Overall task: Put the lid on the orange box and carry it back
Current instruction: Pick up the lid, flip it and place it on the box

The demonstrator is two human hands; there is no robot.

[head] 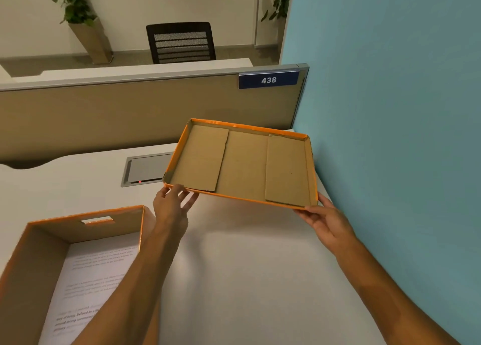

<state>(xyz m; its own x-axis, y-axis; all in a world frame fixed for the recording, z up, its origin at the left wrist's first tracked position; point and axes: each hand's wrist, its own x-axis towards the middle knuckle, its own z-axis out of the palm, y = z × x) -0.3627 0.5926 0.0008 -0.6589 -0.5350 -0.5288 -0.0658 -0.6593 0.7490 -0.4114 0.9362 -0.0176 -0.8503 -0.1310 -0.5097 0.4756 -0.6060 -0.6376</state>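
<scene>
The orange lid [244, 162] is upside down, its brown cardboard inside facing up, raised off the white desk at the middle right. My left hand [170, 204] grips its near left corner, fingers curled around the rim. My right hand [328, 222] holds its near right corner from below. The open orange box [86, 230] stands at the lower left, with printed paper sheets [86, 287] lying inside and a handle slot in its far wall. My left forearm crosses over the box's right wall.
A white desk [247, 266] runs under everything. A grey cable hatch [145, 169] is set into it behind the lid. A tan partition [130, 110] with a "438" sign [268, 80] stands behind, a blue wall [390, 110] on the right. A black chair [181, 43] is beyond.
</scene>
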